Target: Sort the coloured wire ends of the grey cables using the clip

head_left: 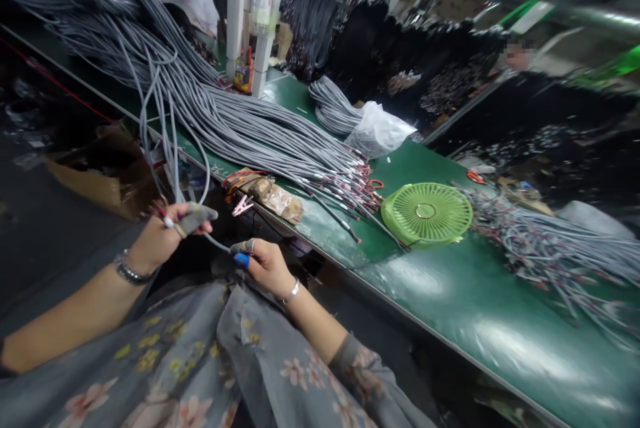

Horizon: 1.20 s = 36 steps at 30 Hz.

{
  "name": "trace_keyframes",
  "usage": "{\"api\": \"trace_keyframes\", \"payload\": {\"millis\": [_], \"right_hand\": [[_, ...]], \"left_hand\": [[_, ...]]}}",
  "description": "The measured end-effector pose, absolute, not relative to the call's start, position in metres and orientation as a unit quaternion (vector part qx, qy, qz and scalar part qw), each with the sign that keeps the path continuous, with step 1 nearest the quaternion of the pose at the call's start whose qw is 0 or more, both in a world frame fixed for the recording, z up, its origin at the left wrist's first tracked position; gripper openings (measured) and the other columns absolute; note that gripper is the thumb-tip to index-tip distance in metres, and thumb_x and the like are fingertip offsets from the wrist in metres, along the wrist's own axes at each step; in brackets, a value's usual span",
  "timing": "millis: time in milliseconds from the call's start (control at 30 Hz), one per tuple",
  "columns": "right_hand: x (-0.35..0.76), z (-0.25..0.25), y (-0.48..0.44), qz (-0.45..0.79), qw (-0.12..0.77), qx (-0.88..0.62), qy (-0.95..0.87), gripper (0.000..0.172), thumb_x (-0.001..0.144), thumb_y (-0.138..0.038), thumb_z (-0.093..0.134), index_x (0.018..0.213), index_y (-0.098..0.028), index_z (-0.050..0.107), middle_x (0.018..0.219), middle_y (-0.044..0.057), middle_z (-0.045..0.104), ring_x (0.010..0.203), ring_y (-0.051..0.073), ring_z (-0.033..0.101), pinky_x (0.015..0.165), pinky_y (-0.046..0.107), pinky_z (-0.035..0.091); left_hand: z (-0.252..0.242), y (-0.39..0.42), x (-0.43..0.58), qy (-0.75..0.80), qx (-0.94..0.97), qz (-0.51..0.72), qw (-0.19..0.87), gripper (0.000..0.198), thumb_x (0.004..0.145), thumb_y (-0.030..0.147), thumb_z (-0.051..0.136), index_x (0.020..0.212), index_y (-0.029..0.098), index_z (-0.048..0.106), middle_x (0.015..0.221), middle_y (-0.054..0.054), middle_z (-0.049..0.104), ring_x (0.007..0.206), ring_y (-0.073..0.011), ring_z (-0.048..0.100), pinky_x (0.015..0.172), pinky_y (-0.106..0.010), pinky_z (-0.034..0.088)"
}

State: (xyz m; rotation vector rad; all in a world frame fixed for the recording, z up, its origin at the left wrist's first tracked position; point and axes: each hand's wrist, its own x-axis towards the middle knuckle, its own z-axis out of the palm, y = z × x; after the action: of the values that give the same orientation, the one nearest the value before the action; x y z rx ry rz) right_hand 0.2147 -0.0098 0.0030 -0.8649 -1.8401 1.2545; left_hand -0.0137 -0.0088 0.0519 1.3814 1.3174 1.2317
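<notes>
Hands stretch one grey cable [216,242] taut, near the desk's [450,295] edge: left hand [160,238] pinches its wire end, right hand [263,261] grips further along. Likely preparing the end; next move needs steady fingertip pinching.

No lettering, label, brand or number is sharp enough to read anywhere on the bench or cables.

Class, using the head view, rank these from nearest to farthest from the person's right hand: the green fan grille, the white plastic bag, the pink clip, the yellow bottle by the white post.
From the right hand:
1. pink clip, just above it at the table edge.
2. green fan grille, to the right on the table.
3. white plastic bag, farther back, right.
4. yellow bottle, far back by the post.
</notes>
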Motion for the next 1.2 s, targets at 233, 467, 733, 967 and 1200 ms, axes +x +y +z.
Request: {"api": "trace_keyframes", "payload": {"millis": [233, 467, 733, 967, 1200], "right_hand": [[0.192, -0.004, 0.004, 0.651, 0.428, -0.349, -0.52, 0.04, 0.069, -0.058, 0.079, 0.083, -0.021, 0.074, 0.068, 0.002, 0.069, 0.058, 0.014, 0.059, 0.063, 0.03, 0.052], [0.171, -0.017, 0.009, 0.724, 0.403, -0.379, -0.411, 0.041, 0.054, -0.05, 0.089, 0.072, -0.019, 0.069, 0.058, -0.004, 0.064, 0.048, 0.009, 0.051, 0.052, 0.024, 0.046], [0.169, -0.027, 0.019, 0.726, 0.404, -0.417, -0.369, 0.047, 0.044, -0.044, 0.094, 0.065, -0.018, 0.062, 0.056, -0.006, 0.059, 0.049, 0.006, 0.046, 0.051, 0.02, 0.039], [0.17, -0.029, 0.024, 0.727, 0.401, -0.432, -0.353, 0.047, 0.05, -0.051, 0.091, 0.065, -0.019, 0.059, 0.052, -0.006, 0.057, 0.046, 0.007, 0.044, 0.048, 0.021, 0.037], [0.173, -0.031, 0.021, 0.74, 0.384, -0.402, -0.379, 0.048, 0.056, -0.054, 0.089, 0.069, -0.019, 0.059, 0.054, -0.006, 0.055, 0.047, 0.007, 0.044, 0.05, 0.022, 0.038]], "left_hand": [[0.036, -0.009, -0.006, 0.468, 0.747, 0.321, 0.347, 0.026, 0.082, 0.039, 0.058, 0.086, 0.022, 0.077, 0.08, -0.005, 0.079, 0.071, -0.0194, 0.07, 0.069, -0.027, 0.052], [0.017, -0.003, -0.012, 0.459, 0.787, 0.232, 0.339, 0.028, 0.081, 0.038, 0.052, 0.064, 0.021, 0.067, 0.058, 0.001, 0.066, 0.054, -0.0144, 0.055, 0.055, -0.023, 0.039], [-0.003, 0.012, -0.005, 0.458, 0.79, 0.217, 0.346, 0.015, 0.071, 0.031, 0.057, 0.058, 0.024, 0.059, 0.056, 0.0, 0.065, 0.055, -0.0176, 0.058, 0.057, -0.025, 0.04], [0.005, 0.007, -0.001, 0.513, 0.68, 0.294, 0.433, 0.025, 0.075, 0.033, 0.05, 0.052, 0.024, 0.058, 0.05, 0.0, 0.062, 0.05, -0.0167, 0.056, 0.053, -0.025, 0.044], [0.013, 0.001, -0.002, 0.546, 0.631, 0.326, 0.443, 0.029, 0.077, 0.038, 0.053, 0.055, 0.024, 0.065, 0.055, -0.001, 0.068, 0.054, -0.0173, 0.061, 0.057, -0.025, 0.05]]}}
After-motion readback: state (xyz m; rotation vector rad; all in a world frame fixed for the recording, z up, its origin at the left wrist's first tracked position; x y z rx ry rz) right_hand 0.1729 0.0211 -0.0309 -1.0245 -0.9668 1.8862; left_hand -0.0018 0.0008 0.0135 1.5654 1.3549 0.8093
